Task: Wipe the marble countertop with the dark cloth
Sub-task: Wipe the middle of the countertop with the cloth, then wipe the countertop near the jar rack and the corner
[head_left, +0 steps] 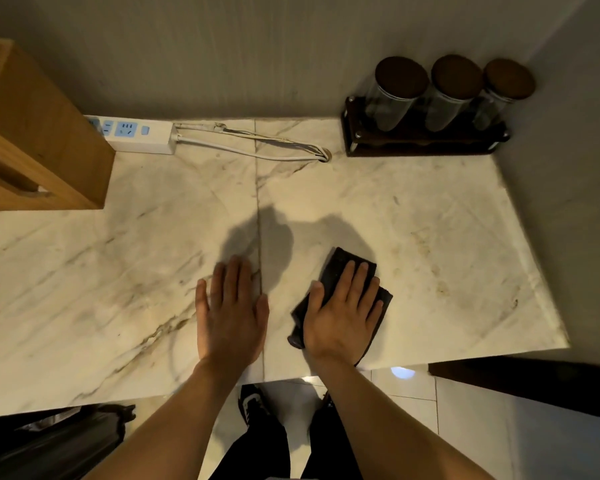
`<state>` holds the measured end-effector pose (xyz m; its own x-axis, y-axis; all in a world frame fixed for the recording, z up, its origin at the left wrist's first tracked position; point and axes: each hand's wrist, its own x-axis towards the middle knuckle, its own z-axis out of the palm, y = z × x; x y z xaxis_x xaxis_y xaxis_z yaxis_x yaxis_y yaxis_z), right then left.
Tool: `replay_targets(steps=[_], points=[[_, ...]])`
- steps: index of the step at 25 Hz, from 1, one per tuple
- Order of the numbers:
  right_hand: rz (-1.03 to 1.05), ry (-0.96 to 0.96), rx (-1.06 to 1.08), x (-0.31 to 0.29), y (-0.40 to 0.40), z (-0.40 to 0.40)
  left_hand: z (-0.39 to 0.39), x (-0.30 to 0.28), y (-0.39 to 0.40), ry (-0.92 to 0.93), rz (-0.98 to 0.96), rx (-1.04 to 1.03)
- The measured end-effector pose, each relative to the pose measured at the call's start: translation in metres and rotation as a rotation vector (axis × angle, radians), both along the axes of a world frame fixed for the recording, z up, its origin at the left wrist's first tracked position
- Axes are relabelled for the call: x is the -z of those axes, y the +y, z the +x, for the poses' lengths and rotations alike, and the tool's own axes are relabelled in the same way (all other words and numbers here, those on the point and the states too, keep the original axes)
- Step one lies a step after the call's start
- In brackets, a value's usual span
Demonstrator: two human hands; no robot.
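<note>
The white marble countertop [413, 209] with grey-brown veins fills the middle of the view. A folded dark cloth [335, 268] lies flat on it near the front edge, right of centre. My right hand [343, 313] presses flat on top of the cloth, fingers spread and pointing away from me; the cloth shows beyond the fingertips and at both sides of the palm. My left hand [231, 313] rests flat and bare on the marble just left of a seam in the stone, a hand's width from the cloth, holding nothing.
A wooden box [32, 133] stands at the back left. A white power strip [136, 133] with its cable [257, 150] lies along the wall. A dark rack of three lidded glass jars [430, 109] sits at the back right. A black bag [66, 441] is below the front edge.
</note>
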<state>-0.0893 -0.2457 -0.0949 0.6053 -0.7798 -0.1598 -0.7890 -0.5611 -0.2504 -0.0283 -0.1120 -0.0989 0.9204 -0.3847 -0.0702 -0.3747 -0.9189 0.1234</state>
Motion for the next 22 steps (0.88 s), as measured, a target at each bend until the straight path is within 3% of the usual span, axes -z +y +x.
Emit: replay_targets(steps=[5, 16, 22], points=[[-0.046, -0.021, -0.193, 0.000, -0.008, -0.037, -0.001, 0.001, 0.001, 0.006, -0.039, -0.002], [-0.089, -0.003, -0.989, -0.007, -0.111, -0.076, -0.015, -0.014, -0.042, 0.040, -0.105, 0.057], [-0.085, 0.084, -1.146, -0.007, -0.145, -0.051, -0.012, -0.011, -0.068, 0.045, -0.084, 0.089]])
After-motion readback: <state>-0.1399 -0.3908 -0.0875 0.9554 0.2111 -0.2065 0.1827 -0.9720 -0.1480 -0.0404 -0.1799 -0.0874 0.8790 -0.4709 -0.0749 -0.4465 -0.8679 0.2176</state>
